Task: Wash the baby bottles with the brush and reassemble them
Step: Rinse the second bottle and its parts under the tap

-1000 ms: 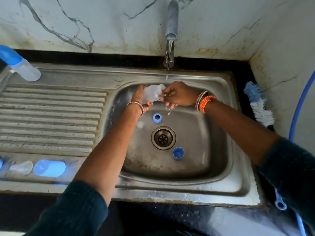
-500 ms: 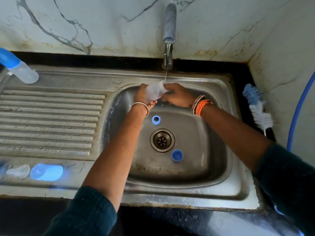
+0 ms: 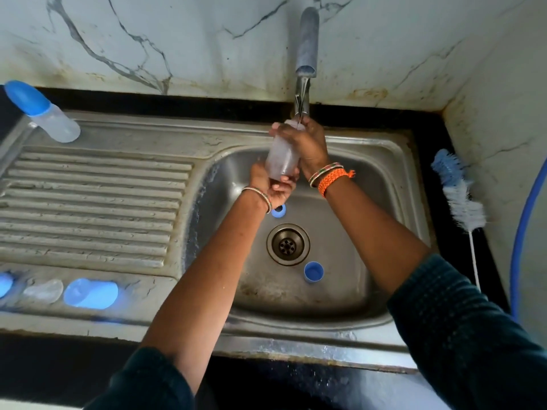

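A clear open baby bottle stands upright under the running tap, its mouth at the water stream. My left hand grips its base from below, and my right hand wraps round its upper part. Two blue rings lie in the sink basin: one blue ring just behind my left wrist, the other blue ring in front of the drain. The bottle brush lies on the black counter at the right, untouched.
An assembled bottle with a blue cap lies at the back left of the draining board. On the front rim sit a blue cap, a clear teat and another blue piece. A blue hose curves down the right wall.
Both hands have turned the bottle from lying sideways to upright and raised its mouth to the tap. The camera has come closer.
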